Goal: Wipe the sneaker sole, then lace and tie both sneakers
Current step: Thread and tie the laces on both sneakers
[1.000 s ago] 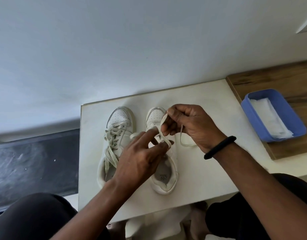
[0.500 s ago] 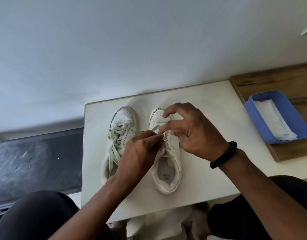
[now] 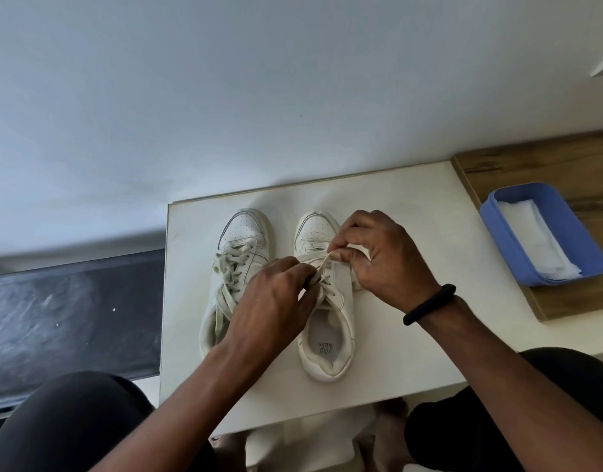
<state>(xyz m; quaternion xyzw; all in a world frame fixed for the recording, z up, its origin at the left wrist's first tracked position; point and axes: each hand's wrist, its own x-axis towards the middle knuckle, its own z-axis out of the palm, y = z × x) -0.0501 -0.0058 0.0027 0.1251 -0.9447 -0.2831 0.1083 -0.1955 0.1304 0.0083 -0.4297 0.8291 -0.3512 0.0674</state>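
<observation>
Two white sneakers stand side by side, toes away from me, on a small white table (image 3: 412, 212). The left sneaker (image 3: 240, 247) is laced, its lace ends lying loose down its tongue. Over the middle of the right sneaker (image 3: 330, 338) both my hands pinch its cream lace (image 3: 323, 267). My left hand (image 3: 276, 301) grips the lace near the eyelets from the left. My right hand (image 3: 381, 257), with a black band on its wrist, holds the other end just above the tongue. The fingers hide the lacing beneath them.
A blue tray (image 3: 572, 233) holding white wipes (image 3: 538, 240) sits on a wooden board (image 3: 531, 165) at the right. A white wall rises behind the table. A dark panel (image 3: 72, 318) lies to the left. My knees flank the table's near edge.
My right hand has come down from a raised pull to the sneaker's tongue, drawing the lace in. Both hands have closed together over the right sneaker's eyelets.
</observation>
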